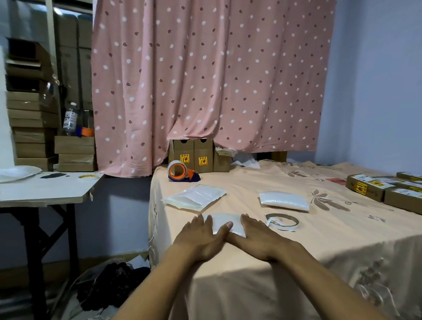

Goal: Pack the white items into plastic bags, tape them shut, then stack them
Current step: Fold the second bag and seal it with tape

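Note:
A flat white packet (228,221) lies on the peach tablecloth near the table's front left. My left hand (203,238) and my right hand (256,239) both press flat on it, fingers spread, thumbs meeting over its near edge. A pile of clear plastic bags (195,197) lies just beyond to the left. Another white packet (284,201) rests to the right. An orange tape dispenser (181,173) stands at the back left. A thin tape ring (283,221) lies beside my right hand.
Brown cartons (394,192) with yellow labels line the right edge of the table (311,252). Two upright brown boxes (194,156) stand by the pink curtain. A side table (42,191) with white bags stands at the left, cartons stacked behind it. Dark clutter lies on the floor.

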